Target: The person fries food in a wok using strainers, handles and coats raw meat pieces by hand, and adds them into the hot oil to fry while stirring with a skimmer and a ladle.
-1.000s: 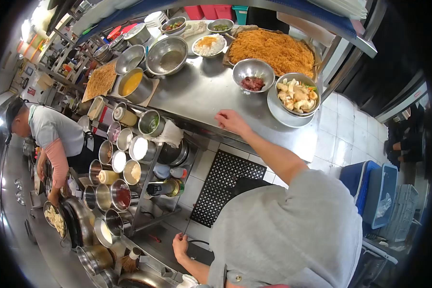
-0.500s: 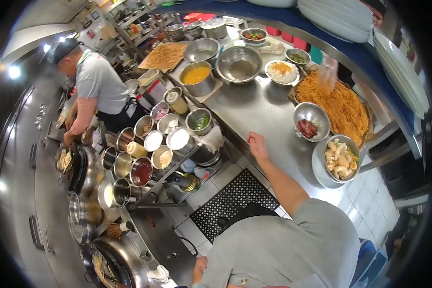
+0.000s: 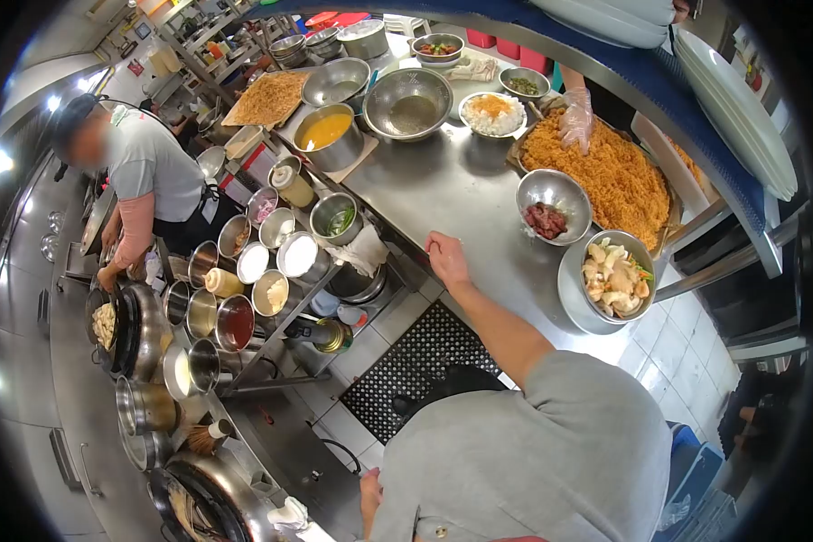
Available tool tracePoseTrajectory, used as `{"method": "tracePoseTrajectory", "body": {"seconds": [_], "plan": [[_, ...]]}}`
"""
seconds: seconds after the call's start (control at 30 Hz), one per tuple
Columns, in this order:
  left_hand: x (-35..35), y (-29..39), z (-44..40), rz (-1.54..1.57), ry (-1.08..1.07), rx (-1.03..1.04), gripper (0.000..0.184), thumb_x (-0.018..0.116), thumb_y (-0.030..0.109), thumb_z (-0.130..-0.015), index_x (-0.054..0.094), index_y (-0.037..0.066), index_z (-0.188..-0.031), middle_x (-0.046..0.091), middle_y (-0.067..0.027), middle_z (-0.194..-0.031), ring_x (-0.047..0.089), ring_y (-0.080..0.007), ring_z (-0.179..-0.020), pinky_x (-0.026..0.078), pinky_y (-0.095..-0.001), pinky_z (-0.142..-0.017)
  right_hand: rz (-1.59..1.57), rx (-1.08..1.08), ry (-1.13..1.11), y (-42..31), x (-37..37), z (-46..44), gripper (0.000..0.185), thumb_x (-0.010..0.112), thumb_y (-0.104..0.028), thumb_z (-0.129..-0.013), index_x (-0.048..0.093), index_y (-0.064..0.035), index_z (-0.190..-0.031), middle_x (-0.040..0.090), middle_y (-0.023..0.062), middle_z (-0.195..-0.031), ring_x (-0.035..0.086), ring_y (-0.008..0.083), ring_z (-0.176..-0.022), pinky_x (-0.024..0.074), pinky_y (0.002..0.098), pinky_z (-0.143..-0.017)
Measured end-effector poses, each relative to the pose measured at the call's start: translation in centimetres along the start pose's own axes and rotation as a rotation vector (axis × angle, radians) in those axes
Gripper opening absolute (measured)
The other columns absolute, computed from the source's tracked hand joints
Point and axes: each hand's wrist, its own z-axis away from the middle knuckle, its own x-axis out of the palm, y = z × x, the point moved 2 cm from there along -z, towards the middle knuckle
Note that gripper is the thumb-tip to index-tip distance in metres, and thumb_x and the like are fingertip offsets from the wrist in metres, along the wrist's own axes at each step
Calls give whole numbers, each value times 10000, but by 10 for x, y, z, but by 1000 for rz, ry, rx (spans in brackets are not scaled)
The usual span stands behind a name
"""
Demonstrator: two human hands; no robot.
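Note:
My right hand (image 3: 447,258) is held by the edge of the steel counter (image 3: 406,185), its fingers curled in with nothing visible in them. Low in the view is my left hand (image 3: 370,490), partly hidden by my shirt; its fingers look curled and empty, beside a steel cabinet (image 3: 289,456). On the counter stand a bowl of red meat pieces (image 3: 546,219), a bowl of pale chunks (image 3: 616,278) on a plate, a bowl of white rice (image 3: 501,119) and a tray of orange crumbly food (image 3: 619,185).
A co-worker (image 3: 149,167) stands at the woks on the left. Another person's gloved hand (image 3: 576,122) touches the orange food. Sauce pots (image 3: 235,322) fill a rack between counter and stoves. A black mat (image 3: 370,384) lies on the floor. Plates (image 3: 741,126) sit on the overhead shelf.
The view has swung toward the stoves and back slightly. The gloved hand has come in over the orange food. My right hand stays by the counter edge; my left shows less.

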Motion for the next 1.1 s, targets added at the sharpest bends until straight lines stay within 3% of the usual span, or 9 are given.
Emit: {"method": "tracePoseTrajectory", "body": {"seconds": [0.13, 0.23, 0.33, 0.43, 0.47, 0.5, 0.57, 0.87, 1.1], "plan": [[18, 18, 4, -222, -11, 80, 216, 497, 194, -879, 580, 132, -1068, 645, -33, -955, 588, -160, -848, 376, -354, -670, -87, -49, 64, 0, 3, -1, 148, 419, -53, -760, 551, 6, -725, 481, 179, -574, 486, 266, -535, 408, 360, -560], [29, 23, 10, -430, -12, 146, 266, 505, 222, -883, 552, 125, -1126, 633, -37, -1009, 589, -170, -896, 389, -374, -722, -87, -102, 121, 3, 6, -1, 145, 420, -48, -753, 552, 4, -722, 477, 185, -581, 477, 262, -535, 410, 357, -561], [31, 17, 8, -359, -22, 132, 270, 504, 231, -886, 546, 113, -1126, 623, -47, -1015, 592, -188, -911, 422, -400, -757, -12, 27, 40, 6, 6, -1, 137, 447, -77, -790, 577, -37, -769, 578, 205, -723, 565, 388, -685, 452, 407, -636], [38, 4, 15, -266, 52, 3, 252, 494, 233, -890, 548, 101, -1098, 613, -60, -969, 602, -214, -908, 478, -419, -777, 98, -52, 35, 9, 7, -1, 108, 488, -93, -790, 558, -14, -768, 537, 171, -649, 535, 282, -619, 434, 381, -612], [40, 0, 18, -248, 62, -2, 231, 489, 228, -890, 549, 107, -1077, 606, -55, -953, 607, -213, -890, 491, -408, -750, 28, 45, -42, 4, 3, -1, 105, 499, -92, -785, 528, 1, -748, 478, 143, -612, 464, 227, -593, 411, 362, -592], [39, -5, 15, -229, 72, -6, 211, 484, 223, -890, 550, 113, -1057, 599, -50, -937, 612, -212, -873, 504, -397, -722, -56, -130, 52, 32, 17, -6, 100, 496, -81, -781, 504, 3, -729, 444, 125, -600, 431, 201, -583, 394, 351, -575], [35, -15, 4, -173, 61, -53, 179, 473, 202, -889, 552, 119, -1027, 597, -44, -929, 618, -201, -844, 506, -379, -688, -49, -233, 25, 29, 15, -9, 76, 454, -35, -763, 497, 5, -715, 442, 98, -596, 436, 177, -588, 382, 336, -568], [33, -27, 5, -245, 51, -45, 101, 483, 123, -882, 581, 149, -892, 604, 38, -835, 621, -115, -745, 517, -322, -588, -47, -207, 18, 21, 16, -10, 85, 405, -17, -743, 474, 1, -695, 466, 96, -605, 455, 193, -590, 390, 326, -582], [32, -27, -2, -323, 57, -32, 91, 515, 105, -864, 604, 95, -853, 619, 1, -816, 630, -105, -702, 540, -304, -517, -1, -161, 6, 21, 14, -10, 89, 392, -26, -738, 465, 0, -694, 453, 92, -609, 431, 205, -595, 390, 334, -592]]}}
